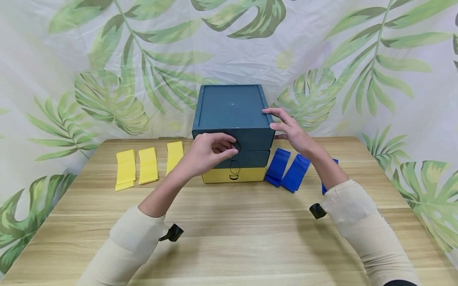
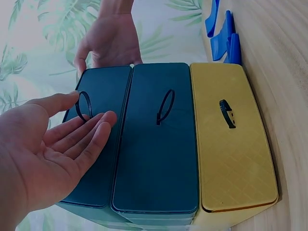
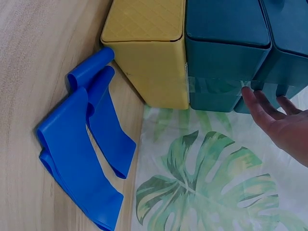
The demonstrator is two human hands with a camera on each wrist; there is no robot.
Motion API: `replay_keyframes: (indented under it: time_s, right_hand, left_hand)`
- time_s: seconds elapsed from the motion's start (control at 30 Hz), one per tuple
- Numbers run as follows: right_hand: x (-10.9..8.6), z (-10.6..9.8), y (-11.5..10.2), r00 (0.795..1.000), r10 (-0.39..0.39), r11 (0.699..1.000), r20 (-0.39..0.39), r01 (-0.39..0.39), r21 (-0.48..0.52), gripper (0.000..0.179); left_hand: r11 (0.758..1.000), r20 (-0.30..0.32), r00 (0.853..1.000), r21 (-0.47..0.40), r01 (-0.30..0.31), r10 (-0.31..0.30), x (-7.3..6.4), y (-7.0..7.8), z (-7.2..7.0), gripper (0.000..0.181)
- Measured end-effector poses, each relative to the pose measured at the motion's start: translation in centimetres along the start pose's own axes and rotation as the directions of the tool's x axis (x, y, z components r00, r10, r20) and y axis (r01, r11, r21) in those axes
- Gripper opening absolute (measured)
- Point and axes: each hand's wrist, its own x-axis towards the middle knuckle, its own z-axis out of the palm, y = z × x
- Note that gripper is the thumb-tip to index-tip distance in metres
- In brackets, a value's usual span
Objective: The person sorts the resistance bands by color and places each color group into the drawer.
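A dark teal drawer unit (image 1: 231, 107) stands at the back of the table, with two teal drawers above a yellow drawer (image 1: 211, 175). My left hand (image 1: 211, 153) is at the top drawer, thumb and fingers around its thin black pull loop (image 2: 84, 103). The middle drawer has a similar loop (image 2: 166, 106), and the yellow one a shorter black loop (image 2: 225, 113). My right hand (image 1: 291, 129) rests on the unit's upper right edge. Its fingers (image 3: 257, 106) lie fairly straight along the side. All three drawers are closed.
Three folded yellow strips (image 1: 126, 169) lie on the wooden table (image 1: 229, 238) to the left of the unit. Blue folded strips (image 1: 295, 172) lie to the right, one partly hidden by my right forearm. A leaf-patterned cloth (image 1: 171, 55) hangs behind.
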Motion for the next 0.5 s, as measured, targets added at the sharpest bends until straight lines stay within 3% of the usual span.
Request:
replay_keyframes:
  time_s: [0.1,0.3,0.5]
  right_hand:
    - [0.0,-0.1,0.1,1.000,0.001,1.000,0.000,-0.001,0.002,0.056]
    - [0.0,-0.1,0.3,1.000,-0.009,1.000,0.003,0.009,-0.005,0.055]
    - [0.1,-0.1,0.3,1.000,-0.022,1.000,0.004,0.022,-0.004,0.056]
  left_hand:
    - [1.000,0.010,1.000,-0.002,-0.005,0.005,-0.2,-0.2,0.1,0.032]
    - [0.995,0.004,0.996,-0.038,-0.088,0.088,-1.6,-1.1,0.2,0.041]
    - [0.986,0.004,0.991,-0.104,-0.129,0.130,-2.9,-2.8,0.4,0.036]
